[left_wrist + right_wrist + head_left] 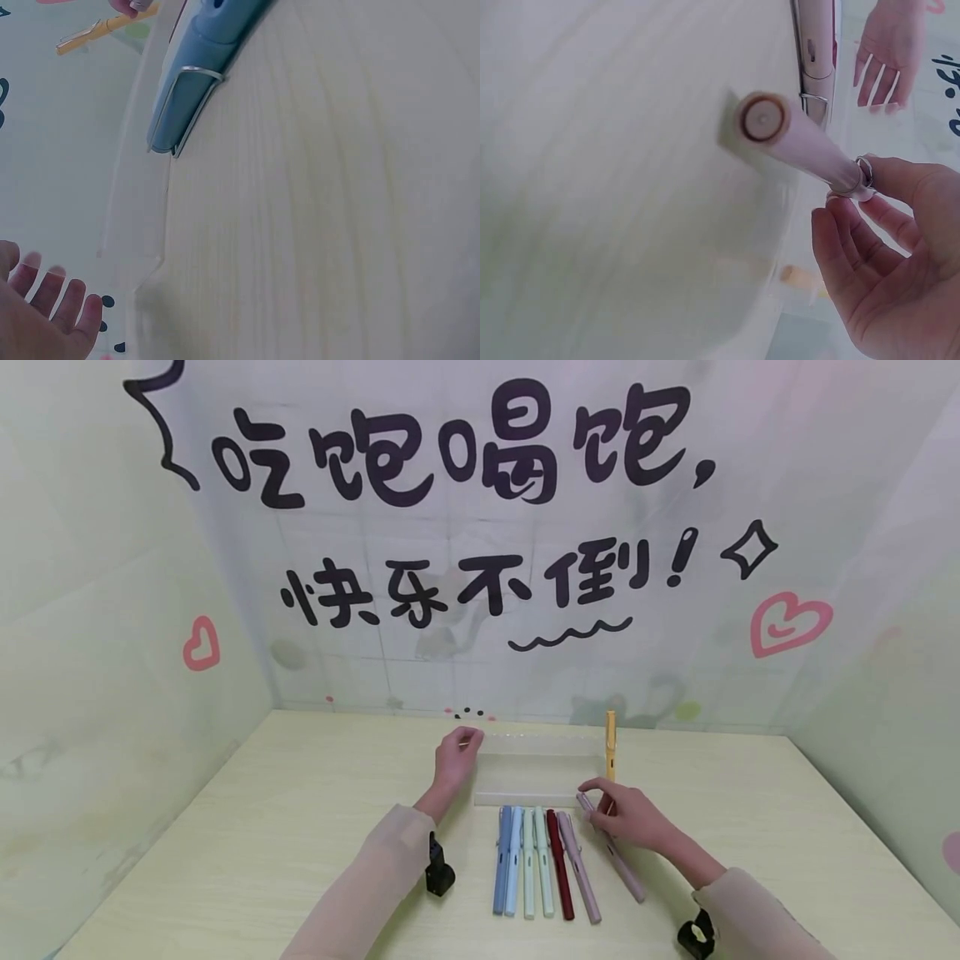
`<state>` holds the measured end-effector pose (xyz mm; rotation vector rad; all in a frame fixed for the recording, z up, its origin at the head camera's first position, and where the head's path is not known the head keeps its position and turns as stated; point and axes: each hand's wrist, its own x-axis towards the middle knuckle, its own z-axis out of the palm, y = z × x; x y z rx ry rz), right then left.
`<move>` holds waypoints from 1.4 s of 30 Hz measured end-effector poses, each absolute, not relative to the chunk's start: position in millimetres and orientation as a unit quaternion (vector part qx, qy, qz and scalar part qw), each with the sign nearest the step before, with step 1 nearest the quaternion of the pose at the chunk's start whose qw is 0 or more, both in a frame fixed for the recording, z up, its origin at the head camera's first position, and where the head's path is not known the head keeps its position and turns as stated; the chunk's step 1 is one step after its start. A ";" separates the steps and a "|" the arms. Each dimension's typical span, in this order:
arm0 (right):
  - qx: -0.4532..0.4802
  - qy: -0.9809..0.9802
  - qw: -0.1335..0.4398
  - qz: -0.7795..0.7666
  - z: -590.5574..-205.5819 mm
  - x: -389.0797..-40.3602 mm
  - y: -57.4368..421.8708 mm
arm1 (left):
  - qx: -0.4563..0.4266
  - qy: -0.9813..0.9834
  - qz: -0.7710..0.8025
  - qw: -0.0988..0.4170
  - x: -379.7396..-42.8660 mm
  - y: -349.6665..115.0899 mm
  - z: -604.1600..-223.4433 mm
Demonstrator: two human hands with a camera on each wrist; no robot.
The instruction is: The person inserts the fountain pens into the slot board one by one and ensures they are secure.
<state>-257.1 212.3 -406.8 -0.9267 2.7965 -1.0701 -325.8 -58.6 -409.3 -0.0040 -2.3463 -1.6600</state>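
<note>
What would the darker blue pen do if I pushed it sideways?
The darker blue pen might start to roll, since it looks rounded, but its wire clip could stop it turning far. Pushed toward the light blue pen beside it, it would probably bump that one. It looks straight and solid, so it likely won't bend.

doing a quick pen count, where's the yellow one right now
In the head view, the yellow pen is right of centre, at the right end of the clear rack, just beyond the person's right hand.

There are eight pens (560, 864), one tray (525, 799), two hands (633, 817).
</note>
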 end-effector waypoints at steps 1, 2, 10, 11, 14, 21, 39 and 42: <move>-0.297 0.890 0.005 -0.346 -406.2 -257.4 212.5 | -0.001 -0.809 -0.572 0.133 -325.7 -58.6 -409.1; -0.298 0.889 0.006 -0.348 -405.8 -257.7 212.6 | 0.000 -0.810 -0.572 0.132 -325.6 -58.7 -408.9; -0.292 0.873 0.011 -0.390 -401.0 -257.9 212.6 | 0.002 -0.808 -0.574 0.129 -324.8 -59.0 -408.9; -0.291 0.870 0.011 -0.397 -400.4 -258.3 212.8 | 0.002 -0.808 -0.574 0.129 -324.8 -59.0 -409.0; -0.287 0.864 0.009 -0.413 -399.8 -260.9 213.4 | 0.004 -0.808 -0.575 0.127 -325.0 -59.1 -408.9; -0.274 0.852 -0.007 -0.445 -393.9 -265.6 214.6 | 0.005 -0.809 -0.574 0.128 -324.9 -58.4 -409.8; -0.242 0.847 -0.054 -0.470 -374.7 -282.3 220.7 | 0.006 -0.808 -0.575 0.126 -326.5 -59.1 -410.3; -0.238 0.854 -0.062 -0.459 -370.4 -285.3 221.9 | 0.006 -0.809 -0.574 0.126 -326.7 -59.2 -410.3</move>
